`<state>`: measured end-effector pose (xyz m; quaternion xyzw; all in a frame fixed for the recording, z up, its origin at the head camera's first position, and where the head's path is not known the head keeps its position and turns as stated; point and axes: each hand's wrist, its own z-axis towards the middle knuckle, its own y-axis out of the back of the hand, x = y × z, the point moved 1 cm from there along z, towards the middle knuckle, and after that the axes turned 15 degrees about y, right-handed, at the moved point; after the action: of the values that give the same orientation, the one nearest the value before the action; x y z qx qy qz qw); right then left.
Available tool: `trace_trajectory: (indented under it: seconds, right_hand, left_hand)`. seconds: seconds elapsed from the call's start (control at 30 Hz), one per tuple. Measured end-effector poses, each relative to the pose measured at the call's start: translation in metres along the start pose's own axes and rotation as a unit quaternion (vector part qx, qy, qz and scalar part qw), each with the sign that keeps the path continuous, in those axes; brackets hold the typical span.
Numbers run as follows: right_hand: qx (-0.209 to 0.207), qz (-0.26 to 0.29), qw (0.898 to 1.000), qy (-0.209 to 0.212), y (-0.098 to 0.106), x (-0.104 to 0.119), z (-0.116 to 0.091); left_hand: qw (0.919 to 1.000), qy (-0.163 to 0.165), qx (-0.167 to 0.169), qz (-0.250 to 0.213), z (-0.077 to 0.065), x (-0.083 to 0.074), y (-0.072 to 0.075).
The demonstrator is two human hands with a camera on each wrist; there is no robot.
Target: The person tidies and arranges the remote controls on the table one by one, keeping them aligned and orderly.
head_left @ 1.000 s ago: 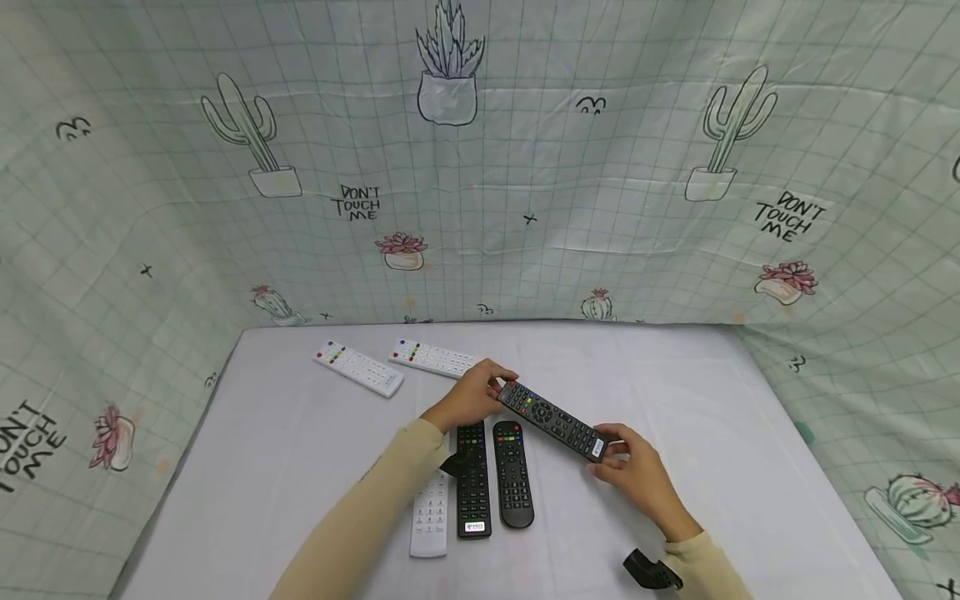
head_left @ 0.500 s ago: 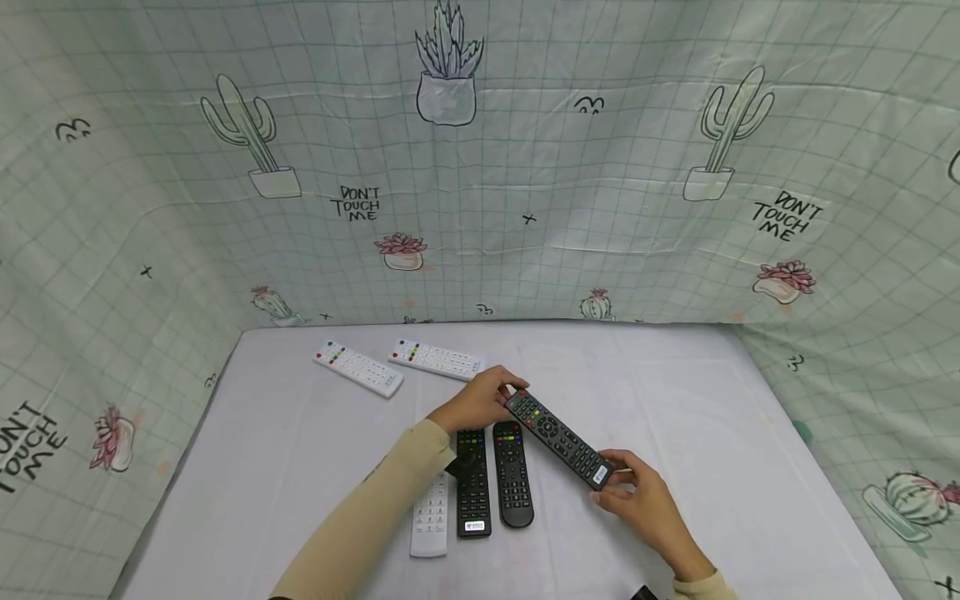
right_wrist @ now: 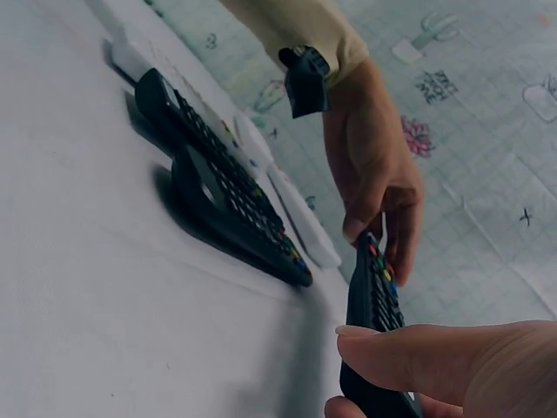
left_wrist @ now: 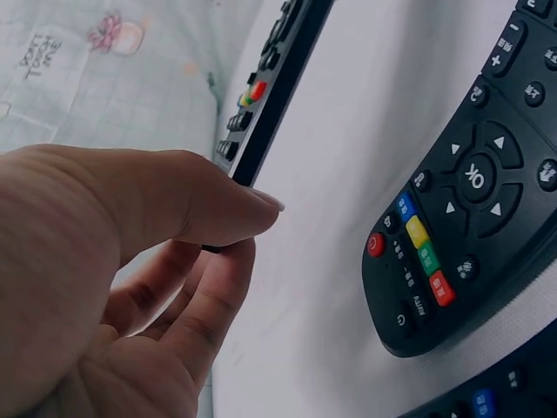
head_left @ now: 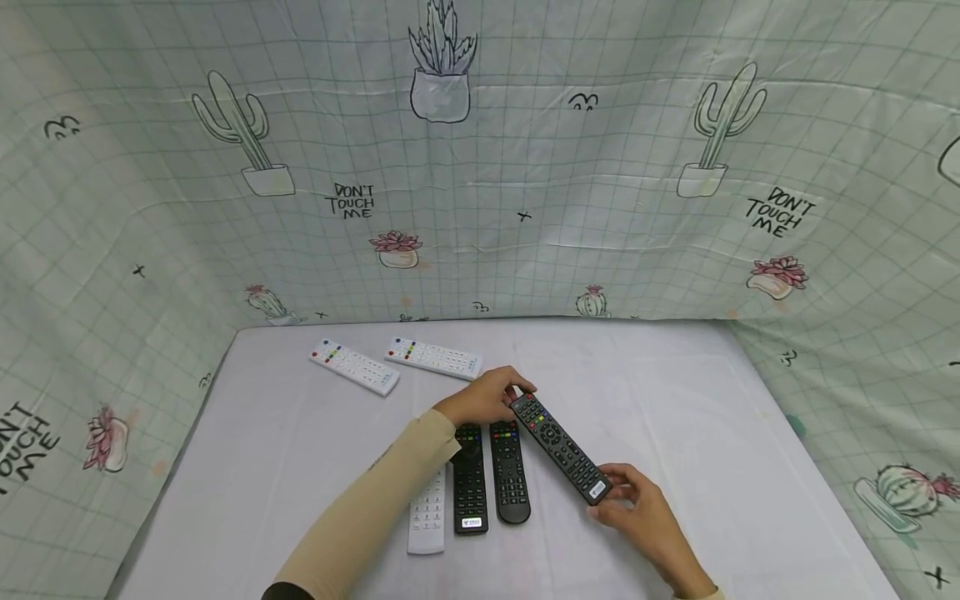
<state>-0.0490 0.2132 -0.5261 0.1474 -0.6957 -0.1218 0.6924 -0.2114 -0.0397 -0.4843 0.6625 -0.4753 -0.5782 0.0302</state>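
the left hand (head_left: pixel 486 397) pinches the far end of the held remote (head_left: pixel 561 448) between thumb and fingers, while the right hand (head_left: pixel 643 515) pinches its near end; it slants above the table (head_left: pixel 675 400), far end to the left, buttons up. to its left lie, from left to right, a white remote (head_left: pixel 427 518) (its far part hidden by the left sleeve (head_left: pixel 375 500)), a black remote (head_left: pixel 470 487) and a rounded remote (head_left: pixel 511 479), side by side. toward the far left, two pale remotes (head_left: pixel 355 367) lie slanted

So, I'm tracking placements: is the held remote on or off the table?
Off: both wrist views show the held remote in the air above the table, gripped at its ends.
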Motion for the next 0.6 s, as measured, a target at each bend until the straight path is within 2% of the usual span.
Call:
trace_trajectory:
  seconds: [0.27,0.47,0.6]
  right_hand:
    - [0.002,0.01,1.0,-0.002,-0.005,-0.002,-0.008]
    - [0.013,0.009,1.0,0.002,-0.011,-0.003,-0.012]
    - [0.019,0.027,0.999,0.014,-0.014,-0.003,-0.013]
  left_hand:
    - [0.9995,-0.007,0.02,0.022,0.006,-0.006,-0.004]
    - [0.9982,0.002,0.026,0.054,0.013,-0.005,-0.011]
    - [0.9971,0.006,0.03,0.07,0.016,-0.004,-0.015]
